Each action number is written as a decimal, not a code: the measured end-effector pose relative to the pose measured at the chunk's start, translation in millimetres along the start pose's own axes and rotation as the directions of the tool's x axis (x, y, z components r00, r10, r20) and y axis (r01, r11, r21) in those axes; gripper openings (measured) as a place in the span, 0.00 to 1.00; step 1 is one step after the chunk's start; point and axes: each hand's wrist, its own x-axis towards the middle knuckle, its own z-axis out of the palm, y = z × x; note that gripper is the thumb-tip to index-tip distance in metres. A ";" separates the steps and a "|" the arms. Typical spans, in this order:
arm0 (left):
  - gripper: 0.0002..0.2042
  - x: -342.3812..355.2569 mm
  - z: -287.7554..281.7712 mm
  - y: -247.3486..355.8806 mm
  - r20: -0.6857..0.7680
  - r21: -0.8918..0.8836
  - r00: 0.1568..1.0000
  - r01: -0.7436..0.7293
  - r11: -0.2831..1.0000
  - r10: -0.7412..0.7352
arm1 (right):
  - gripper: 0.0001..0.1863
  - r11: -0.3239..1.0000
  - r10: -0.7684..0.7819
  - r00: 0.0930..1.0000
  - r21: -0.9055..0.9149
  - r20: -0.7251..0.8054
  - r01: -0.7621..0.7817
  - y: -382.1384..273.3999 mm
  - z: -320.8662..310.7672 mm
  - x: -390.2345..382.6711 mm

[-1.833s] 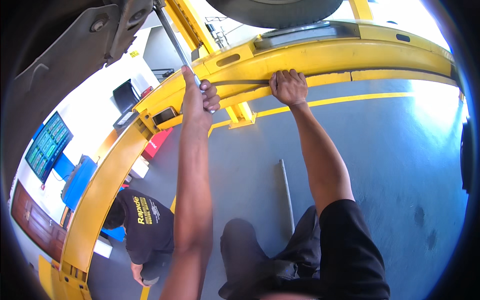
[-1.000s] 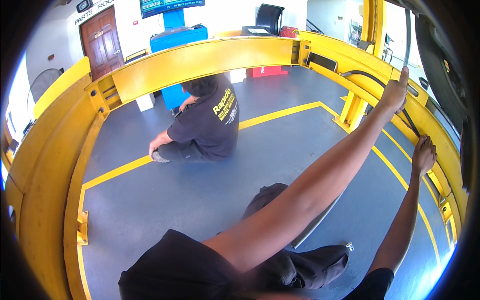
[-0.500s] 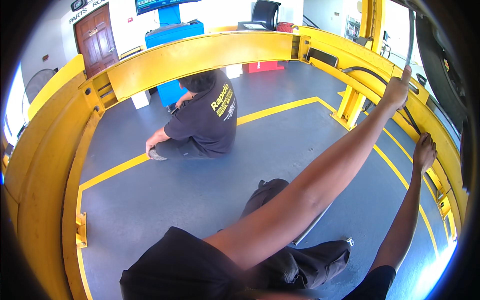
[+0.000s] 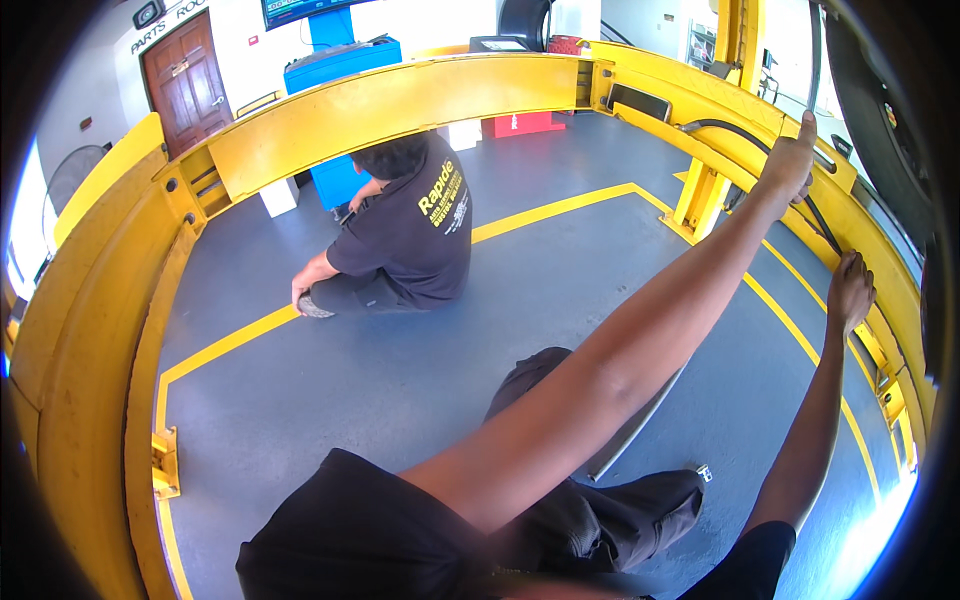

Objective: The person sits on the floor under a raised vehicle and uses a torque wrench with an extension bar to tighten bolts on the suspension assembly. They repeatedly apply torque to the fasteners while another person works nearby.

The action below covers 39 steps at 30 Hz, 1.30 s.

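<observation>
My left arm reaches up to the far right, and my left hand (image 4: 790,168) is closed around a long grey metal bar (image 4: 816,60), thumb lying along it. My right hand (image 4: 850,290), lower and further right, is closed at the inner edge of the yellow lift frame (image 4: 400,105). A thin dark hose or rod (image 4: 822,225) runs down to it; what lies inside the fingers is hidden. Beyond my left forearm shows a grey pole (image 4: 640,425), its lower end near my legs. Whether it joins the bar, I cannot tell.
Inside the frame a person in a dark shirt (image 4: 415,230) sits low on the grey floor (image 4: 400,390). Dark vehicle parts (image 4: 880,100) hang at the upper right. A black hose (image 4: 735,130) lies along the frame near a phone-like flat object (image 4: 640,103). Behind stands a blue cabinet (image 4: 345,68).
Both hands sit slightly higher in view, still closed in the same places. More of the grey pole shows past my left forearm. The seated person has hardly moved.
</observation>
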 end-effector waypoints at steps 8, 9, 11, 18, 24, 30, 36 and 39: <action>0.33 -9.0 4.0 5.1 0.019 0.025 1.000 0.019 1.000 -0.019 | 0.22 0.999 -0.044 0.995 -0.010 -0.086 0.044 2.7 5.4 -0.4; 0.33 -9.0 4.2 5.0 0.019 0.028 1.000 0.021 0.999 -0.022 | 0.22 0.999 -0.043 0.995 -0.010 -0.091 0.042 2.9 6.2 -0.4; 0.33 -6.8 4.5 4.6 0.018 0.031 0.999 0.027 0.999 -0.028 | 0.22 0.999 -0.048 0.993 -0.025 -0.108 0.046 3.0 8.7 0.4; 0.36 -22.2 17.3 18.8 -0.082 0.091 0.993 0.091 0.992 -0.084 | 0.22 0.985 -0.099 0.976 -0.162 -0.196 0.067 6.6 22.9 6.6; 0.24 -57.3 16.4 123.6 0.102 -0.054 0.969 0.233 0.971 -0.227 | 0.23 0.987 -0.100 0.980 -0.139 -0.174 0.076 10.1 25.2 6.3; 0.19 -64.6 19.9 157.0 0.037 -0.119 0.938 0.346 0.931 -0.344 | 0.26 0.998 -0.023 1.000 -0.065 -0.022 0.021 6.1 10.8 6.8; 0.18 -74.6 1.6 143.9 0.094 -0.096 0.980 0.186 0.978 -0.177 | 0.24 0.998 -0.040 0.997 -0.045 -0.059 0.037 -1.1 1.5 3.1; 0.21 -78.4 2.0 145.0 0.094 -0.050 0.978 0.193 0.980 -0.187 | 0.24 0.999 -0.029 0.999 -0.028 -0.036 0.028 -3.3 -1.1 0.8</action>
